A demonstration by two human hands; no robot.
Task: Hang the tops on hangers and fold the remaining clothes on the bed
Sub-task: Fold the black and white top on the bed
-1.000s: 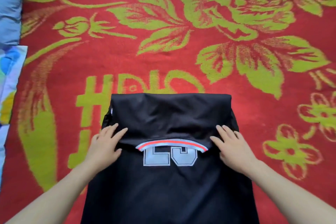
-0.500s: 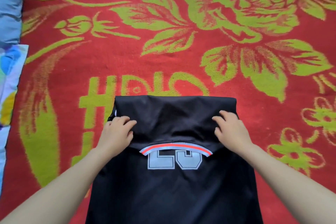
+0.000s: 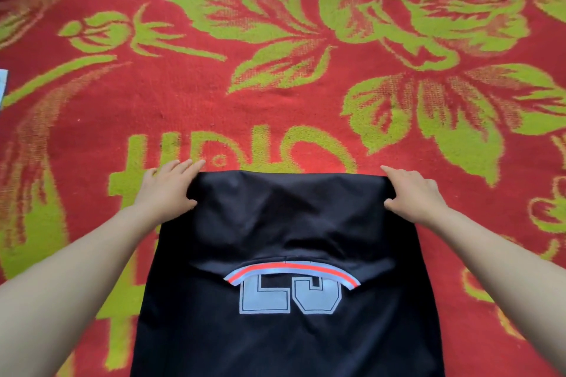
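The left hand (image 3: 167, 190) and right hand (image 3: 413, 193) are each pinching a far corner of the black jersey (image 3: 288, 223), fingers nearly straight, the red floral blanket (image 3: 275, 86) lying beneath it.

Two large grey block numerals (image 3: 289, 295) stand on the black jersey (image 3: 288, 346) at 6 o'clock, their tops hidden under a fold so the number cannot be read, while at 11 o'clock green lettering (image 3: 232, 147) resembling "HDIO" stands on the red blanket (image 3: 275, 107).
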